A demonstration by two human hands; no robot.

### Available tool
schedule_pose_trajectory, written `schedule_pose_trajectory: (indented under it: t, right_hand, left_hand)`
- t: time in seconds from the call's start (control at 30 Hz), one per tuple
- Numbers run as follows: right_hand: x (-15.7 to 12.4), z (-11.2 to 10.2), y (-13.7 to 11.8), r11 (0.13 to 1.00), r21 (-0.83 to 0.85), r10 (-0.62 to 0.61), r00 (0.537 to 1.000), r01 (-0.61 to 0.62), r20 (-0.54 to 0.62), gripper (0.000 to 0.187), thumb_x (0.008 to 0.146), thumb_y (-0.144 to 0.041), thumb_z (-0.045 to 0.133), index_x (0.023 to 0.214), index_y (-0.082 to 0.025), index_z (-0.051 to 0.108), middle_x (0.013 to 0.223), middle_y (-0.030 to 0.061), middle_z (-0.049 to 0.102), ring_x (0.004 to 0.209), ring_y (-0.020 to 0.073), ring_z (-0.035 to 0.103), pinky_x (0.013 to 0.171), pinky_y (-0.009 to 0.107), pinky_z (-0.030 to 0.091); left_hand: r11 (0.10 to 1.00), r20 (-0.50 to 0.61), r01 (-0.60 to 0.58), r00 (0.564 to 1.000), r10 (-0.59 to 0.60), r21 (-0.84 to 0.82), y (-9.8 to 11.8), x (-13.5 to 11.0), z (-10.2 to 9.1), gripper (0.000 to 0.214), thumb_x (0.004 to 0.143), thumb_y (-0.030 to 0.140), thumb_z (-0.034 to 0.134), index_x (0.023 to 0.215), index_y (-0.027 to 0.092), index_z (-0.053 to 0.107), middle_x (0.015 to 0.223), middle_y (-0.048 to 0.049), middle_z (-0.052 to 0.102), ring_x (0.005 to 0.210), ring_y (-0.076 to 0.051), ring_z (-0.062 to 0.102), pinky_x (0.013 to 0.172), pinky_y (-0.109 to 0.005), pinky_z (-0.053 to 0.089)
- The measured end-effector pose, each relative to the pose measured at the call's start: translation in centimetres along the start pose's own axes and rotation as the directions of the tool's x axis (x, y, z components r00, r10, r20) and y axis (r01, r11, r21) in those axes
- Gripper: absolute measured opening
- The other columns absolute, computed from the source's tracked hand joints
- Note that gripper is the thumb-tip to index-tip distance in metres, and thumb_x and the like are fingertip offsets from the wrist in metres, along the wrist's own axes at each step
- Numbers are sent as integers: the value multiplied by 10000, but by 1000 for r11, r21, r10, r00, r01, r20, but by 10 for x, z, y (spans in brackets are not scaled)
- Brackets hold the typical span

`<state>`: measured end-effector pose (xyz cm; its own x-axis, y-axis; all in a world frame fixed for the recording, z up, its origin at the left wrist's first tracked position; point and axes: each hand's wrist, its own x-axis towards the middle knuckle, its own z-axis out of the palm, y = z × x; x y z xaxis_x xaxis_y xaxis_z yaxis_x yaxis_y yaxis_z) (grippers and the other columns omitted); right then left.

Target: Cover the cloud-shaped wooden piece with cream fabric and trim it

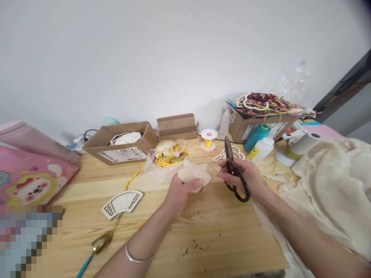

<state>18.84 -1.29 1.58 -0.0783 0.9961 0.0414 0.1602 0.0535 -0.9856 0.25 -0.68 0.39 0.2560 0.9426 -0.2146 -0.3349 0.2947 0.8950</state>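
My left hand point(181, 189) is closed around a pale cream fabric piece point(194, 173), held just above the wooden table point(220, 231). My right hand point(246, 175) grips black scissors point(233, 170) by their loop handles, blades pointing up and away. The blades look closed. The scissors stand a little to the right of the fabric piece, not touching it.
A fan-shaped wooden cutout point(123, 202) and a brass-tipped tool point(100, 243) lie at left. Behind are open cardboard boxes point(121, 144), a plastic bag of yellow cord point(168, 154), a yellow thread spool point(208, 139), a teal spool point(256, 137), a white bottle point(261, 150). Cream cloth point(333, 185) is heaped at right.
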Motion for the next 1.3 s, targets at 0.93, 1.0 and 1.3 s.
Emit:
schedule_pose_trajectory:
  t: [0.93, 1.0, 1.3]
  right_hand:
    - [7, -4, 2, 996, 75, -39, 985, 52, -166, 308, 656, -400, 639, 840, -182, 523, 635, -10, 565, 527, 106, 527, 431, 205, 381]
    - [5, -3, 2, 993, 59, -97, 991, 103, -96, 314, 668, -386, 637, 881, -194, 509, 697, 5, 576, 583, 114, 542, 461, 209, 393]
    - [-4, -8, -4, 948, -176, -251, 963, 265, 96, 265, 774, -422, 505, 922, -202, 502, 715, 6, 515, 628, 124, 510, 522, 225, 410]
  left_hand:
    - [994, -4, 49, 999, -50, -93, 2, 2, -2, 311, 559, 129, 743, 853, 132, 641, 788, -44, 677, 711, -163, 632, 493, -196, 508]
    - [994, 6, 39, 999, -39, -103, 3, 2, -2, 311, 564, 128, 739, 860, 133, 643, 781, -42, 677, 706, -162, 630, 493, -202, 511]
    - [989, -47, -74, 997, 68, -127, 6, -1, -1, 216, 602, 205, 723, 792, 128, 656, 703, -29, 664, 626, -128, 586, 539, -238, 486]
